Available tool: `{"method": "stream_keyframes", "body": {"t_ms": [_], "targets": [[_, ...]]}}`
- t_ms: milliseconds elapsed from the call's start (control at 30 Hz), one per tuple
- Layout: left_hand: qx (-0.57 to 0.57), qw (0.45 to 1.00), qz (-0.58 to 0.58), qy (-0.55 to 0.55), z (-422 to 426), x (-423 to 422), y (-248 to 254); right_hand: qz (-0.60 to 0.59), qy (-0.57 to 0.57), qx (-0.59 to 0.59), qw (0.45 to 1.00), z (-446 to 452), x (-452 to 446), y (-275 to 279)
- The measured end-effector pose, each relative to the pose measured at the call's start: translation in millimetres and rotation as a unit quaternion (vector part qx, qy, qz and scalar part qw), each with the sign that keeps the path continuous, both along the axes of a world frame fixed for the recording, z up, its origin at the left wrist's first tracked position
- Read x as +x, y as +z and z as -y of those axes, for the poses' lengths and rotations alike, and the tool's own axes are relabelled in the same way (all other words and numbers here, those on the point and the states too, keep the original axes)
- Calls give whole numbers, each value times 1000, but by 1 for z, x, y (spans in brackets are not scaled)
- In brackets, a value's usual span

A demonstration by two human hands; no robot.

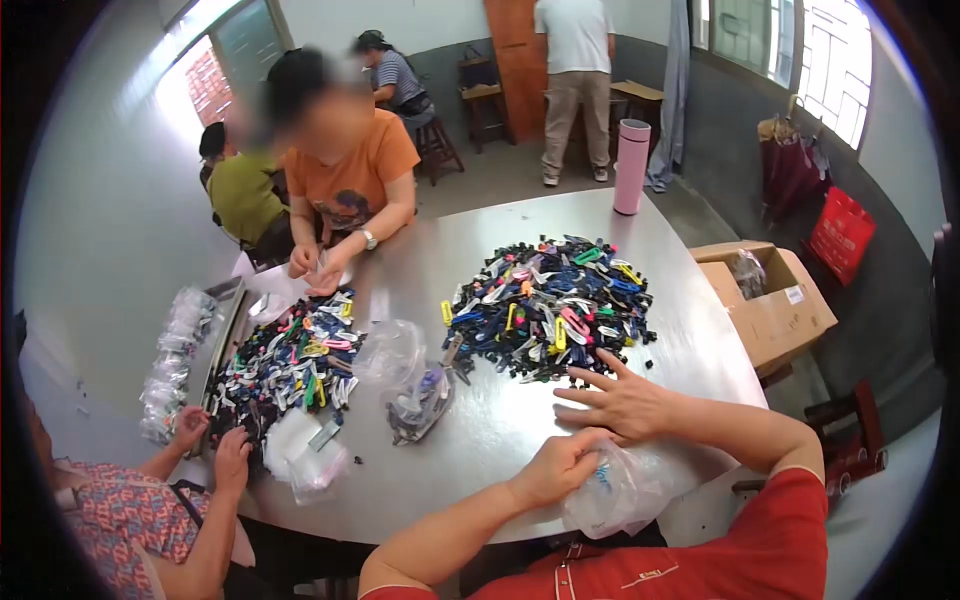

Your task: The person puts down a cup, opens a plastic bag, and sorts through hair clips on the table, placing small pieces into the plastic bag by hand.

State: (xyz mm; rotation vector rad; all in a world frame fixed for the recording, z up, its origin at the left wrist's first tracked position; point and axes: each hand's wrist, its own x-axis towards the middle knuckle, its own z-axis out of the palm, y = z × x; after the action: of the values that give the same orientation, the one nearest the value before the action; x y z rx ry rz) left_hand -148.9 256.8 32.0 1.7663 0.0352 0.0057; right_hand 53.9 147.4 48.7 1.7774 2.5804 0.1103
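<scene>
My left hand (555, 468) is closed on the gathered top of a clear plastic bag (618, 495), which hangs over the near table edge. Just beyond it, my right hand (625, 402) is spread flat, palm down, at the near edge of a large pile of small plastic pieces (545, 310). Black, blue, white, yellow, green and pink pieces are mixed in that pile; many look like clips. To the left of my hands lies a clear bag partly filled with dark pieces (420, 402), with scissors (457, 358) beside it.
A second pile (290, 360) lies on the left, between a person in orange (385, 150) and a person in a patterned shirt (120, 510). Empty clear bags (300, 450) lie near it. A pink bottle (630, 168) stands at the far corner; a cardboard box (790, 320) is right of the metal table (690, 330).
</scene>
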Motion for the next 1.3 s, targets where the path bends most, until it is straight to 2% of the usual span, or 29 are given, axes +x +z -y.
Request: {"method": "stream_keyframes", "body": {"t_ms": [33, 67, 100, 167, 367, 400, 500, 567, 600, 633, 700, 733, 833, 967, 1067, 1100, 1167, 1233, 1300], "targets": [[18, 996, 91, 18, 4, 5, -6, 18, 0, 5, 1000, 2, 0, -4], [18, 996, 90, 20, 4, 3, -10, -8, -26, 1, 1000, -1, 2, -8], [11, 999, 40, 16, 2, 1, -13, -35, -52, -2, 998, -5, 5, -10], [12, 1000, -20, 10, -1, 1, -6, -41, -50, 33, 997, -25, 17, -10], [-1, 998, 8, 58, -5, 0, 2, 31, -21, 102, 994, -74, 33, 3], [-3, 998, 8, 60, -6, 0, 6, -7, -35, 88, 995, -74, 33, 8], [-8, 996, 5, 90, -10, -2, 13, -16, -60, 91, 994, -72, 35, 10], [-36, 988, 6, 148, -11, -2, 15, -57, -149, 124, 979, -58, 26, 24], [-29, 987, 4, 161, -14, -1, 12, -138, -181, 159, 961, -46, 24, 26], [-13, 982, 3, 187, -15, -1, 14, -222, -163, 200, 940, -33, 18, 38], [-1, 972, 10, 233, -16, 0, 10, -305, -149, 223, 914, 3, -6, 55], [-12, 970, 22, 243, -17, 0, 6, -259, -102, 253, 927, 17, -24, 65], [-26, 962, 43, 268, -19, 5, -7, -76, -21, 201, 976, 47, -76, 90], [-35, 966, 96, 239, -15, 7, -13, -48, -31, 151, 987, 50, -91, 69], [6, 959, 104, 262, -13, 4, -7, 14, -61, 122, 991, 50, -84, 53], [0, 959, 75, 272, -12, 3, -1, 16, -61, 123, 990, 51, -84, 53], [-6, 959, 47, 281, -14, 2, 2, 69, -135, 114, 982, 51, -85, 56], [140, 927, 117, 326, -19, 2, 0, 59, -156, 129, 977, 50, -84, 56], [147, 932, 91, 318, -20, 1, 1, 69, -175, 100, 977, 50, -79, 60]]}}
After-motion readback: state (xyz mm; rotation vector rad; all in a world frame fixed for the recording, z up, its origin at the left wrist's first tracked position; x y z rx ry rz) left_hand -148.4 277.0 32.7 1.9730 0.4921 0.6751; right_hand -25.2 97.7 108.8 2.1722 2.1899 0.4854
